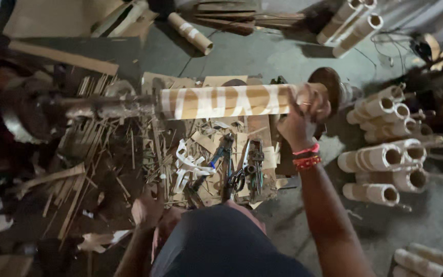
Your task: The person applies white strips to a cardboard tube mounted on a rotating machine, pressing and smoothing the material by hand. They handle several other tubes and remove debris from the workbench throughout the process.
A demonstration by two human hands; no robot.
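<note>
Cardboard tube (pixel 226 101), tan with pale wrapping, lies level across the middle of the view, mounted on a dark metal shaft (pixel 103 105) that runs off its left end into a grimy machine (pixel 19 115). The right hand (pixel 306 110) is wrapped around the tube's right end, fingers curled over the top and closed on it, just beside a round dark disc (pixel 329 87) at that end; red and orange bangles (pixel 306 156) sit on the wrist. The left hand (pixel 147 210) hangs low near the person's knee, above the littered floor; it is blurred and partly in shadow, so I cannot tell whether it is spread or closed, and it shows nothing clearly in its grip. Below the tube, on scraps of cardboard, lie pliers and scissors (pixel 237 166) with blue and dark handles, next to curls of white strip (pixel 188 164). Thin cardboard slivers (pixel 93 149) are scattered to the left. To the right a stack of short tubes (pixel 385 149) lies on its side with open ends showing, and more tubes (pixel 352 23) lie at the top of the view on the grey floor (pixel 262 51).
</note>
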